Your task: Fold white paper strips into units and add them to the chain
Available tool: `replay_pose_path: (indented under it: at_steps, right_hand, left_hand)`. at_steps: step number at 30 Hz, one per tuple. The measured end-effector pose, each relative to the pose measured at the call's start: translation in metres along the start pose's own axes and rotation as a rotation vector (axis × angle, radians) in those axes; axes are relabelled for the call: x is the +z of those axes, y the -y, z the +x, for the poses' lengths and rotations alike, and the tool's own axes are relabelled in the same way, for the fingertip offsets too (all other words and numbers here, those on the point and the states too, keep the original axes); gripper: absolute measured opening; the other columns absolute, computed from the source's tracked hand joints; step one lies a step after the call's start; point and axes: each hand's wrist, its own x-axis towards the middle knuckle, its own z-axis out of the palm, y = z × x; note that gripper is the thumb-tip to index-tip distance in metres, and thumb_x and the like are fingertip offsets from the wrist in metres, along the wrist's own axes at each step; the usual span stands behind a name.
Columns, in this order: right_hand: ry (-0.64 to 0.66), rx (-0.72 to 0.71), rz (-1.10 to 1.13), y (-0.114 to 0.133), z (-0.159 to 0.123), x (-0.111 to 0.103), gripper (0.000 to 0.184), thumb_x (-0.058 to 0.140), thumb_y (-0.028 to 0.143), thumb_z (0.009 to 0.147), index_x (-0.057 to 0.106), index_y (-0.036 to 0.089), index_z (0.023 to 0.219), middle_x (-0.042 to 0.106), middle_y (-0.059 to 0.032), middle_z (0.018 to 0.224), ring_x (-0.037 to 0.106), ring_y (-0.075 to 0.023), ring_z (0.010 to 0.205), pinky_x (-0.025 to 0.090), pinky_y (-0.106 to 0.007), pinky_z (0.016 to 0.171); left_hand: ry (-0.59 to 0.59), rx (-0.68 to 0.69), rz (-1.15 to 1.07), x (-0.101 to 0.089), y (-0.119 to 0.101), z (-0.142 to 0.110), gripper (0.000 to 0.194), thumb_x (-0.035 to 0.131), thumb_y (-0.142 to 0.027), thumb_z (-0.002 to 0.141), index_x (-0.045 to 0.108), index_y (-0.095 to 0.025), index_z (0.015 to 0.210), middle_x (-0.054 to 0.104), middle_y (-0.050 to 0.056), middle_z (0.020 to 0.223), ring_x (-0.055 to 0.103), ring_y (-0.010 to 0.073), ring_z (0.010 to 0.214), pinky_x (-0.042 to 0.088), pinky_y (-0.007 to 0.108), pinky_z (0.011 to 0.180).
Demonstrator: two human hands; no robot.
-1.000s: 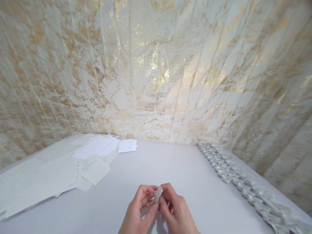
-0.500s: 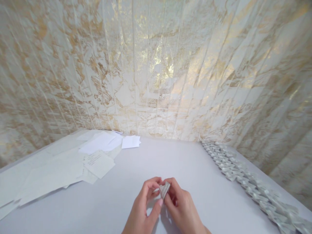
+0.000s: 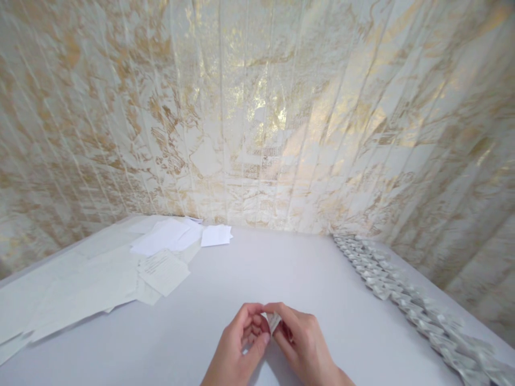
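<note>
A small folded piece of printed paper (image 3: 274,321) is pinched between both my hands low in the middle of the view, just above the white table (image 3: 306,268). My left hand (image 3: 239,346) curls its fingers and thumb round the paper's left side. From the right, my right hand (image 3: 303,343) closes its fingertips over the paper's top, hiding most of it.
Loose white paper sheets (image 3: 163,271) and slips lie spread over the table's left and back left. A long row of folded paper pieces (image 3: 402,297) runs along the right edge. A gold-patterned curtain (image 3: 257,107) hangs close behind the table.
Both hands have sunk slightly toward the table and closed more tightly over the folded paper, which now shows less than before.
</note>
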Motion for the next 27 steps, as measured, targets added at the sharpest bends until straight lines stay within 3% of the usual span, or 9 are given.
replay_pose_path:
  at_steps: [4,8,15,21,27]
  right_hand:
    - [0.01,-0.052,0.155,-0.001,0.001,-0.002,0.027,0.045,0.009,0.09,0.068,0.021,0.098,0.067,-0.0002,0.075,0.057,-0.0119,0.059,0.041,-0.019,0.059]
    - [0.023,-0.081,0.183,-0.002,0.001,-0.005,0.029,0.045,0.013,0.096,0.072,0.024,0.099,0.065,-0.0012,0.073,0.058,-0.0145,0.064,0.042,-0.021,0.061]
    - [0.045,-0.06,0.198,-0.004,0.001,-0.004,0.041,0.039,0.01,0.093,0.072,0.026,0.111,0.06,-0.0054,0.084,0.06,-0.0186,0.076,0.047,-0.027,0.068]
    - [-0.039,0.082,0.433,-0.005,0.002,0.0,0.033,0.038,0.023,0.1,0.069,0.023,0.109,0.062,-0.0048,0.09,0.061,-0.0185,0.083,0.047,-0.029,0.074]
    - [-0.025,0.282,0.442,-0.001,0.006,0.0,0.024,0.059,0.04,0.092,0.066,0.018,0.084,0.063,-0.0018,0.08,0.056,-0.0174,0.075,0.043,-0.027,0.07]
  left_hand:
    - [-0.031,-0.059,-0.05,0.0,-0.004,0.0,0.041,0.07,-0.051,0.082,0.061,-0.02,0.106,0.068,0.004,0.093,0.063,0.0211,0.09,0.049,0.029,0.079]
    - [-0.03,-0.064,-0.036,0.0,-0.007,0.001,0.045,0.059,-0.061,0.087,0.064,-0.019,0.102,0.066,0.0,0.077,0.059,0.0165,0.071,0.048,0.028,0.072]
    - [-0.031,-0.087,-0.17,-0.004,0.003,0.007,0.053,0.079,-0.057,0.073,0.061,-0.019,0.104,0.067,0.006,0.092,0.063,0.0202,0.089,0.047,0.03,0.079]
    - [-0.028,-0.007,0.01,-0.009,-0.005,0.007,0.037,0.071,-0.051,0.083,0.063,-0.018,0.096,0.064,0.002,0.086,0.059,0.0186,0.083,0.045,0.029,0.078]
    - [-0.036,0.031,0.211,-0.007,-0.014,0.004,0.027,0.061,-0.047,0.09,0.06,-0.02,0.087,0.058,-0.002,0.08,0.054,0.0173,0.079,0.042,0.027,0.076]
